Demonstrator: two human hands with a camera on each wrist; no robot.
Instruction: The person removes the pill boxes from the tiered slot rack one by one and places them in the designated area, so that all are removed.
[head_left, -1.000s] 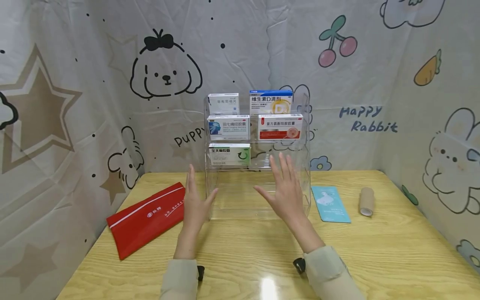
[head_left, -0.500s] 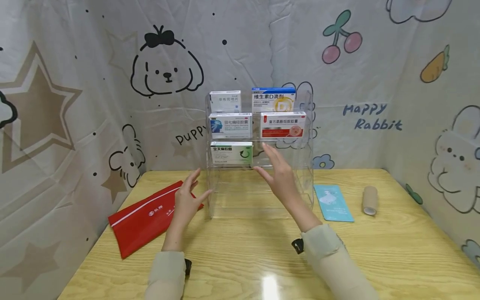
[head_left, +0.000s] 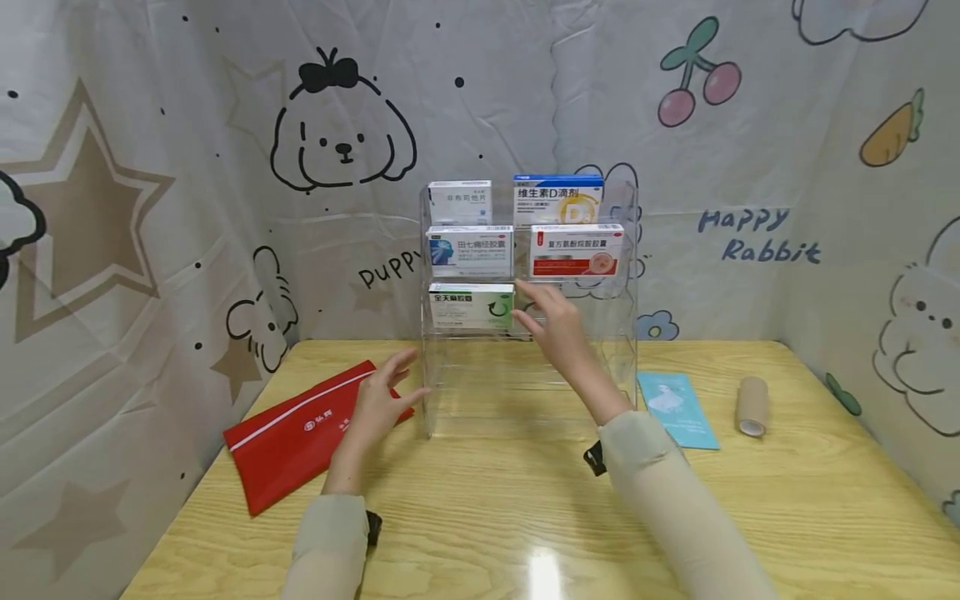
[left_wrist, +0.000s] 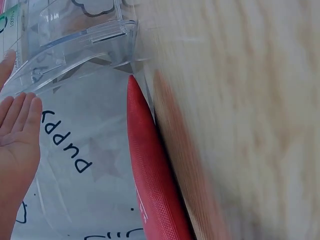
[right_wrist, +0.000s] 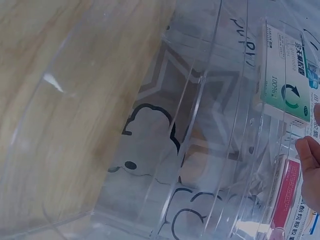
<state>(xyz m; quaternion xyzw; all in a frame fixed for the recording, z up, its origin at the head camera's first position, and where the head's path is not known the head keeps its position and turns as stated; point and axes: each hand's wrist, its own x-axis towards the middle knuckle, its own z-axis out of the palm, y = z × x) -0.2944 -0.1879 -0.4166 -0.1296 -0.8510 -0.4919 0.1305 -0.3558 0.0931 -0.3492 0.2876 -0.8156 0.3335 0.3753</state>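
A clear acrylic tiered stand [head_left: 426, 367] faces me with several medicine boxes on its upper tiers. On the third tier, at the left, sits a white and green medicine box [head_left: 472, 307]. My right hand [head_left: 561, 332] is at that box's right end, thumb and fingers spread apart with a gap between them in the right wrist view. Beside the stand's left side is my left hand [head_left: 377, 406], fingers relaxed and holding nothing, its thumb pointing at the stand's edge. Above the green box stand a blue-pictured box [head_left: 471, 252] and a red and white box [head_left: 576, 252].
The top tier carries a small white box [head_left: 461, 203] and a blue and yellow vitamin D box [head_left: 558, 200]. A red pouch [head_left: 292, 446] lies left of the stand. To the right are a light-blue card [head_left: 678, 408] and a cardboard tube [head_left: 752, 406].
My right hand has moved left and its fingers have bent, reaching the green box's right end. My left hand has shifted slightly left and lower, its fingers relaxing. The boxes stay in place.
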